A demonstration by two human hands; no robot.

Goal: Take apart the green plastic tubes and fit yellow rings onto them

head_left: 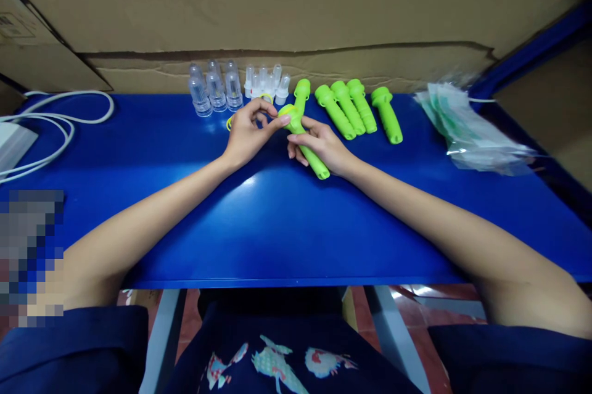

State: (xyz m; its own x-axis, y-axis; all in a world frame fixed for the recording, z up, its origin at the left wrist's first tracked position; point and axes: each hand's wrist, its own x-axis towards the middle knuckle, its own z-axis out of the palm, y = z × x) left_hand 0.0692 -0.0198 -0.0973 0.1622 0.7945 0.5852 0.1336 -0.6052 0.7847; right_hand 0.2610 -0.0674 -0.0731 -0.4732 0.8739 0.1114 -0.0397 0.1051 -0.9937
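My right hand (321, 146) is wrapped round a bright green flashlight-shaped plastic handle (315, 158), its narrow end pointing down toward me. At the handle's wide head sits a thin yellow ring (287, 110). My left hand (250, 132) pinches at that head, thumb and fingertips on the ring's edge. Just behind my left hand lie more yellow rings (229, 123), partly hidden by the fingers. Another green handle (302, 93) lies right behind the held one. Several more green handles (341, 111) rest to the right of my right hand.
Clear plastic bottle-like tubes (216, 92) and smaller white-based clear tubes (263, 79) stand at the back of the blue table (277, 227). Plastic bags with green print (462, 126) lie at the right. A white cable (69, 98) loops at the left. Cardboard (296, 5) walls the back.
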